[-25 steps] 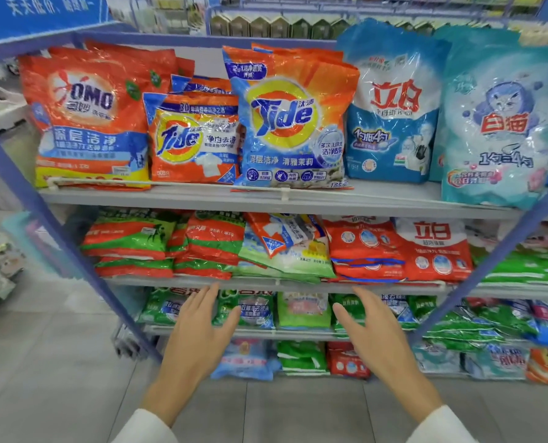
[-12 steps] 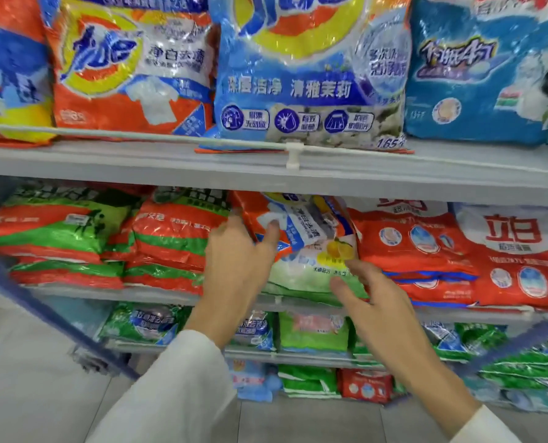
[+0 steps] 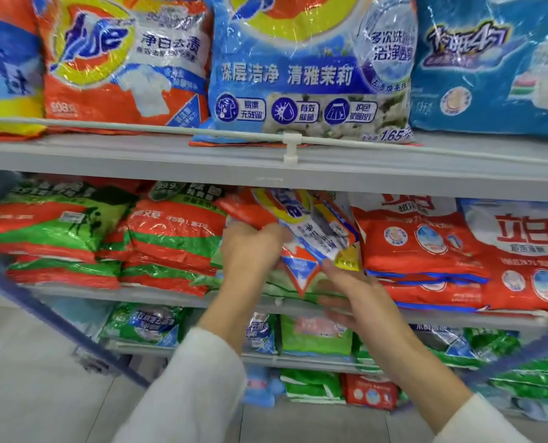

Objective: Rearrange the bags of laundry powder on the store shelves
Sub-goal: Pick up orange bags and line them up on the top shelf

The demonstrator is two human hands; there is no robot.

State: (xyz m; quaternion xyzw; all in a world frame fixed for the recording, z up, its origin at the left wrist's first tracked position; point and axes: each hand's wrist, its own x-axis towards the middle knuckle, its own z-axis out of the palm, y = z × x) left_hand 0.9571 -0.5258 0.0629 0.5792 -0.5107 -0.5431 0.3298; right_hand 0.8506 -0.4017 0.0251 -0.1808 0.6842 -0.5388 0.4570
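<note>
Looking at the grey shelf board point(image 3: 266, 167) from closer in than half a second ago. Seeing, standing on top of the board, the large blue Tide bag point(image 3: 308, 75), with the orange Tide bag point(image 3: 122, 65) just left of it. Finding, under the board at the left, the red-and-green bags point(image 3: 170, 238) lying stacked, and under the board at the right, the red bags point(image 3: 419, 247) lying stacked, both as before. Now lifting the small Tide bag point(image 3: 298, 225) just under the board's middle, no longer leaving it lying on the pale green bag point(image 3: 285, 284): tilting it up, one corner pointing down. Gripping its left edge with the left hand point(image 3: 250, 247), fingers curling over the film where earlier only resting straight against it. Bringing the right hand point(image 3: 352, 292) in below and right of the small bag, fingers straight and spread, one fingertip touching the bag's lower edge, grasping nothing.
</note>
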